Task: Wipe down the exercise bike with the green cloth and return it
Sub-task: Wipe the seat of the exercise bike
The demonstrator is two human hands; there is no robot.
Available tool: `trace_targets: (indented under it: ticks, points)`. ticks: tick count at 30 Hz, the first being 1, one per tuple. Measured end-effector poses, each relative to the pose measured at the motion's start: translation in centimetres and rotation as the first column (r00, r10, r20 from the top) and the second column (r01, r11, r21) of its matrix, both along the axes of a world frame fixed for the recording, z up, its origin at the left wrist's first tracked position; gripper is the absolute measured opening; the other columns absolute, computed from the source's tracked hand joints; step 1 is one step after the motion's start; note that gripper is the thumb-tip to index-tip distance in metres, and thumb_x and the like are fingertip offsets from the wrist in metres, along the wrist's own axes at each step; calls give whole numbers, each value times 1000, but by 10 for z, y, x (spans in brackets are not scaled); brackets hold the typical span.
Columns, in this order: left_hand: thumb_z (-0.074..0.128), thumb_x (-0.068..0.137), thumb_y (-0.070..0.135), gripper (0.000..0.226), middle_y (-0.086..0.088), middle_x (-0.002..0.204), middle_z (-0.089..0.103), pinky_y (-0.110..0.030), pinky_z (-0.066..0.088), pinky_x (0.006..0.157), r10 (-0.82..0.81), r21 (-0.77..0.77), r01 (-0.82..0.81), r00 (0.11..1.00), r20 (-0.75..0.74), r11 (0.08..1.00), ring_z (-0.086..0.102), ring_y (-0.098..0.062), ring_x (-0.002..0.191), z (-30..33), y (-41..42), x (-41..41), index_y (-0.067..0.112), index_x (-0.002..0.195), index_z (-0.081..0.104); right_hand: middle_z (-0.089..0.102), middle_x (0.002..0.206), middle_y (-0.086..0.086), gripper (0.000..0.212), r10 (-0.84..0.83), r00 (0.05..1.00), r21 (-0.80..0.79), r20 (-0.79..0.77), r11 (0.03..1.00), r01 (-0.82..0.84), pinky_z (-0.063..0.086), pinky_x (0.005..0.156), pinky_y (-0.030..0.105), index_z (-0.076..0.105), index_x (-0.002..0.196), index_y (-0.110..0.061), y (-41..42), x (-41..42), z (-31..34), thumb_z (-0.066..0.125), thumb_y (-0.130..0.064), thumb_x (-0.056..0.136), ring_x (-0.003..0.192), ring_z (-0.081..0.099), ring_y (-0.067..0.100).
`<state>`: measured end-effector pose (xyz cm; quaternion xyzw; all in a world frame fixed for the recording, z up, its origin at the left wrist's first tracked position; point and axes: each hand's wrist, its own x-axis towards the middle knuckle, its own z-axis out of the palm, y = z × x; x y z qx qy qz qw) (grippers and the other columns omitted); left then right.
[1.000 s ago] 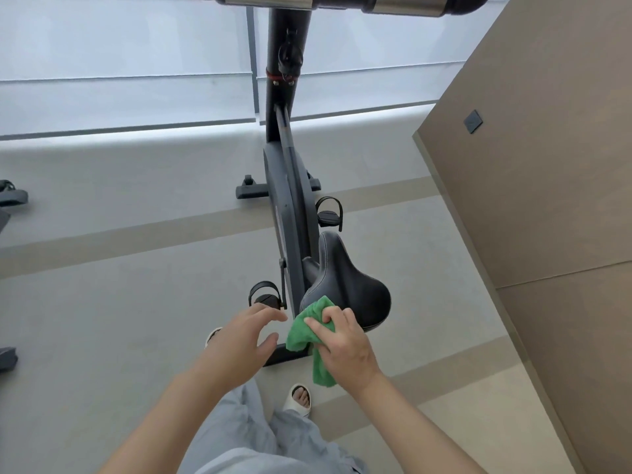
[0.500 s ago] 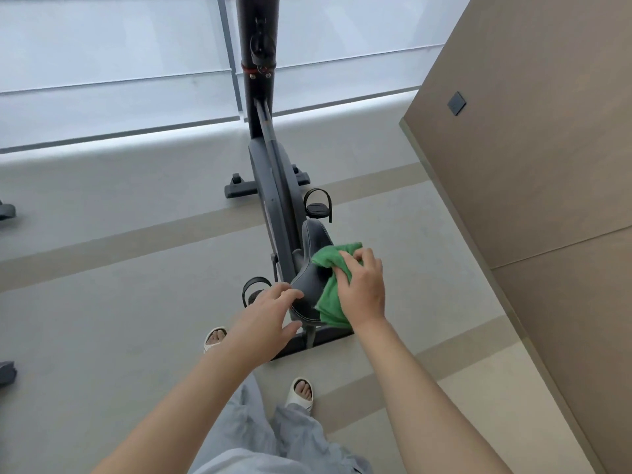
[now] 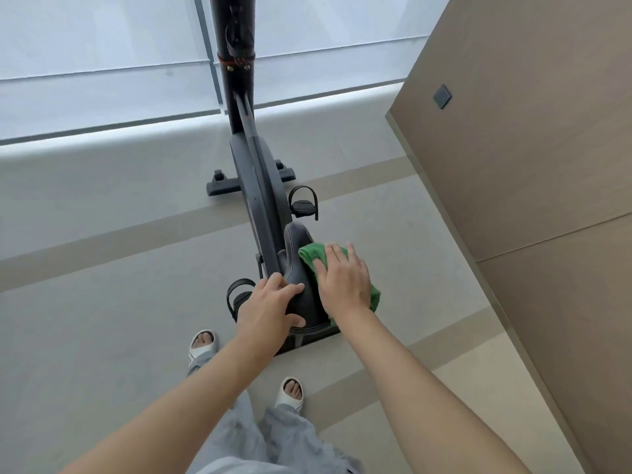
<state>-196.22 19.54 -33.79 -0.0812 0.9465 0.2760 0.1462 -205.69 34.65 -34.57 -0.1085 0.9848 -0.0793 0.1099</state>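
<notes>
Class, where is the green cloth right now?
In the head view, the green cloth lies on the saddle's right side, pressed under the right hand.

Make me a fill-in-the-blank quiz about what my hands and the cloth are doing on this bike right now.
1. The right hand presses a cloth of the colour ____.
2. The cloth lies against the bike's ____, on its right side.
3. The left hand rests on the saddle and holds ____ cloth.
4. Both feet wear white ____.

Missing words: green; saddle; no; slippers
</notes>
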Motion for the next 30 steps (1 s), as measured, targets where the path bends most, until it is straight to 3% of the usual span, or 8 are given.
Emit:
trace_targets:
  ticks: [4, 8, 13, 17, 21, 24, 27, 30]
  points:
    - [83, 83, 40, 65, 12, 123, 52, -34, 51, 73, -6, -64, 6, 1000, 0, 998, 47, -16, 115, -1, 5, 0, 39, 143, 59, 72, 118, 17, 54, -35, 977, -96, 211, 994, 57, 44, 89, 47, 61, 125, -15, -33, -59, -4, 23, -52, 111, 113, 66, 40]
    - [85, 81, 35, 58, 11, 117, 50, -35, 49, 70, -4, -88, 5, 1000, 6, 996, 47, -18, 111, 3, 8, -4, 36, 134, 63, 69, 127, 19, 62, -21, 947, -168, 319, 983, 78, 43, 96, 50, 61, 127, -15, -33, -81, -11, 19, -57, 110, 118, 63, 42]
    - [85, 79, 37, 58, 11, 114, 49, -31, 40, 67, -5, -71, 6, 1000, 7, 997, 47, -18, 111, 4, 7, -5, 37, 133, 63, 71, 118, 12, 51, 74, 984, -79, 161, 995, -62, 41, 80, 45, 60, 126, -18, -5, -46, -8, 29, -56, 109, 109, 64, 38]
    - [89, 75, 39, 61, 11, 112, 52, -30, 39, 62, 12, -59, -13, 1000, -19, 998, 51, -17, 109, 2, 4, -3, 37, 131, 67, 53, 154, 4, 57, 118, 992, -50, -34, 992, -119, 45, 105, 48, 49, 154, -19, 36, 15, -5, 40, -48, 107, 135, 49, 30]
    - [91, 70, 38, 62, 11, 111, 55, -32, 43, 59, 36, -26, -37, 999, -41, 999, 56, -19, 109, -2, 3, -2, 36, 129, 70, 34, 168, 6, 62, 30, 999, -38, -22, 999, -30, 42, 113, 50, 38, 162, -21, 47, 45, -8, 37, -48, 106, 150, 34, 34]
    - [93, 69, 35, 62, 10, 108, 56, -34, 47, 60, 41, -8, -41, 998, -57, 999, 55, -20, 104, -4, 4, -1, 33, 127, 72, 43, 162, 3, 59, -51, 999, 41, 16, 998, 50, 46, 104, 50, 44, 158, -24, 26, 19, -4, 36, -53, 107, 142, 43, 32]
    - [92, 70, 35, 60, 10, 110, 57, -32, 45, 60, 47, -18, -48, 997, -60, 999, 55, -20, 106, -5, 4, 0, 33, 127, 71, 62, 141, 3, 53, -1, 997, 118, 75, 993, -8, 46, 94, 48, 54, 143, -21, -6, -21, -5, 28, -54, 109, 123, 56, 31]
    - [91, 71, 37, 61, 11, 111, 57, -34, 49, 62, 37, -20, -39, 997, -68, 999, 55, -20, 106, -5, 5, 1, 34, 129, 70, 68, 126, 11, 45, -9, 989, -54, 145, 998, 17, 46, 90, 49, 57, 126, -15, -37, -55, -10, 30, -48, 111, 114, 60, 38]
